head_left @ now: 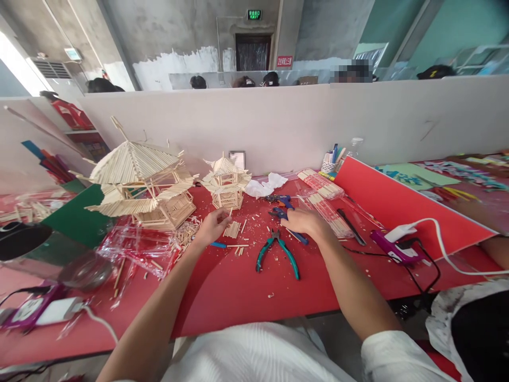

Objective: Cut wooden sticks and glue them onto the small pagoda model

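My left hand [212, 225] rests on the red table [238, 286] with its fingers curled round a thin wooden stick, beside a small pile of cut sticks [233, 229]. My right hand [304, 222] lies palm down, fingers closed on the blue-handled pliers [284, 215]. Green-handled pliers [277, 253] lie open between my arms. A small stick pagoda [226, 183] stands just beyond my hands, and a larger stick pagoda [143, 183] stands to the left.
Bundles of sticks in clear wrap [324, 199] lie at the right. A purple glue gun [393, 245] with a white cable sits far right, another [34, 310] near left. Crumpled plastic wrap [135, 246], a white tissue [262, 185], a pen cup [330, 162] and a grey partition [298, 122] behind.
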A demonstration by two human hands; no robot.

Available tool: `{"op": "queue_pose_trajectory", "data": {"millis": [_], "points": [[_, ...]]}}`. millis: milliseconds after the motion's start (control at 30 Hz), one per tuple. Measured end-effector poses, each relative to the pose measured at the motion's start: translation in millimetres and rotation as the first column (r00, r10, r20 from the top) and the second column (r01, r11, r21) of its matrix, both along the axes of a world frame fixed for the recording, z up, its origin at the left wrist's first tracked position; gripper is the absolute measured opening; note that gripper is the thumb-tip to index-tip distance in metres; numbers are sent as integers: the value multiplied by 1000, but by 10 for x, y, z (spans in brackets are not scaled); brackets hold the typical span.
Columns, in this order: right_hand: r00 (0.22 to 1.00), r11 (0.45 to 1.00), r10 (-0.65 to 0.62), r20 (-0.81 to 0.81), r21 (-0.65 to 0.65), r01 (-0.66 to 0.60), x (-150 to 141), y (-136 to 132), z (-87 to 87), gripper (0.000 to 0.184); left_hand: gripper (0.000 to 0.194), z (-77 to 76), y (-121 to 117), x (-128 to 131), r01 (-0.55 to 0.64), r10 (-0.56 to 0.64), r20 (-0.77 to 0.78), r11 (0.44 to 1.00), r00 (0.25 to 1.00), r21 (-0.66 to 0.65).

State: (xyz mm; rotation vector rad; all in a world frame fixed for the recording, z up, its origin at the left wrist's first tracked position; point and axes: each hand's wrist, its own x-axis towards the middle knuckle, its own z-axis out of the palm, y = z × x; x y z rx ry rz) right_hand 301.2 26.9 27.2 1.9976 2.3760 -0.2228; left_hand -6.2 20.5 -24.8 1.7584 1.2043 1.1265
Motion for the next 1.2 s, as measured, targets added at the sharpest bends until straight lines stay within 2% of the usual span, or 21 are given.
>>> {"op": "queue_pose_trajectory", "data": {"millis": [100,200,333,433,567,733,1200], "points": [[1000,1000,-5,-22,24,5,-7,-57,91,50,29,8,-12,30,9,-7,74,1000,997,-19],[974,989,133,-183,95,-117,-100,-106,141,50,34,45,-46,75,24,-18,130,998,991,-52],[886,934,333,-322,245,-261,-308,-138,73,46,39,101,-91,131,52,-33,202,995,979,-90],[835,912,397,-382,263,-314,-444,-153,-7,44,41,120,-104,157,64,-35,240,992,970,-112],[793,903,428,-434,240,-357,-525,-175,-49,44,40,113,-104,175,68,-42,236,992,971,-104],[769,886,463,-442,246,-393,-553,-202,-19,41,39,128,-117,186,77,-55,217,992,975,-96],[782,883,466,-414,281,-377,-573,-199,-10,40,37,153,-129,182,69,-42,231,991,972,-111]]}}
